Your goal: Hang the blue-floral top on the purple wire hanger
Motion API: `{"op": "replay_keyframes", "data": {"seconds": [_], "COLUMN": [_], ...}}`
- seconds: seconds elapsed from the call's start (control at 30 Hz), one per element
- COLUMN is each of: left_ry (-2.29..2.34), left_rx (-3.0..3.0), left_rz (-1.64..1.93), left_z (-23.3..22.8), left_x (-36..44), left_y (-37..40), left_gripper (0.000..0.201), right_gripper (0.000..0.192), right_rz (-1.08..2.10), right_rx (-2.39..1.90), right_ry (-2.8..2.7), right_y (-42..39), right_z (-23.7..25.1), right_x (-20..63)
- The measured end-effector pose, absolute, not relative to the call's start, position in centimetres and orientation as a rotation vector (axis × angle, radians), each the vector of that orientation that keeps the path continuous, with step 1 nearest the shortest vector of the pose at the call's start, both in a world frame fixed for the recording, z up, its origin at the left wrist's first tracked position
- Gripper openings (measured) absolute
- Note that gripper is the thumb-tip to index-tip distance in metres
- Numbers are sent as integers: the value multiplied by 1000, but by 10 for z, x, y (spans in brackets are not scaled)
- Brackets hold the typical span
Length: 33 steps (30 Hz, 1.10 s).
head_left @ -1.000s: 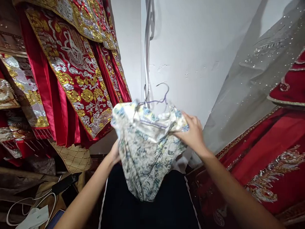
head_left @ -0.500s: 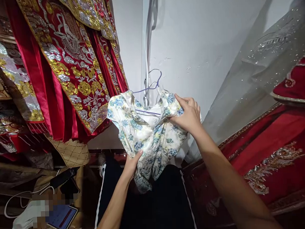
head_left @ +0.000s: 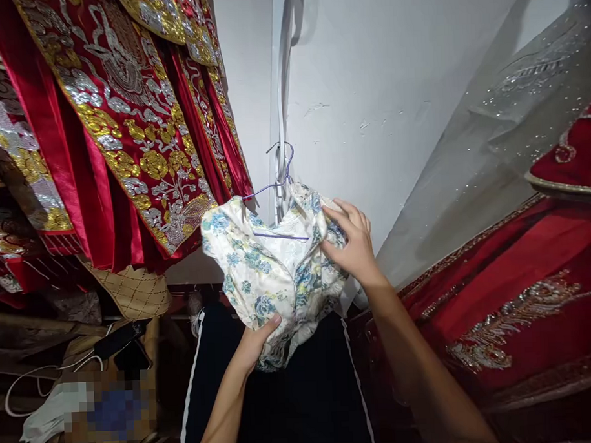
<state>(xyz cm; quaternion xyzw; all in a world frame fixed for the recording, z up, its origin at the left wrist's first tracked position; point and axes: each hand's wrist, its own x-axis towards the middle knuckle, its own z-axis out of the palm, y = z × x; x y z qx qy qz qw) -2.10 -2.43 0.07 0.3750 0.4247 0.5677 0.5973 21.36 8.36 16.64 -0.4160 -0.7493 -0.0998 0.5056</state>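
Far left, there it was: a red gown (head_left: 152, 165), thick with gold and silver work, its satin folds hanging down. Below it on the near left, a white cable (head_left: 8, 396) looped beside a pale cloth (head_left: 53, 414), with a black box (head_left: 118, 337) just to the right, and a pixelated patch hid whatever lay nearest. A tan quilted cloth (head_left: 133, 292) hung between gown and box.

Then the middle, and all the action! I had my left hand (head_left: 254, 346) clamped on the lower front of the floral blouse (head_left: 261, 261), thumb across the cloth, fingers hidden behind. The blouse was right in the centre, above the dark trousers (head_left: 292, 409), neck open, lower part crumpled. Up through its collar came the purple hanger (head_left: 291, 160), hook on top in front of the white strip (head_left: 281, 73), crossbar showing inside the neck; whether that hook touched the strip, I couldn't tell. And on the right, my right hand (head_left: 352, 242) was closed on the blouse's shoulder, cloth caught between thumb and forefinger!

Farther right, a sheer sparkling veil (head_left: 514, 104) sloped along the white wall (head_left: 362, 70), and a beaded red skirt (head_left: 524, 259) filled the near right.
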Motion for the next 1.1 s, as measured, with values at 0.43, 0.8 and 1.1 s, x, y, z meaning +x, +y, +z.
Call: {"op": "replay_keyframes", "data": {"seconds": [0.43,0.8,1.1], "left_ry": [999,989,1606], "left_rx": [1025,1113,980], "left_rz": [1144,1116,1806], "left_z": [-3,14,-2], "left_x": [-28,-18,-51], "left_y": [-34,-45,-29], "left_gripper": [77,71,65], "right_gripper": [29,36,37], "right_rz": [790,863,1330], "right_rx": [-1143,-1161,-1031], "right_ry": [-1248,-1469,-1263], "right_y": [3,-6,-12], "right_z": [35,64,61], "right_x": [137,149,145]}}
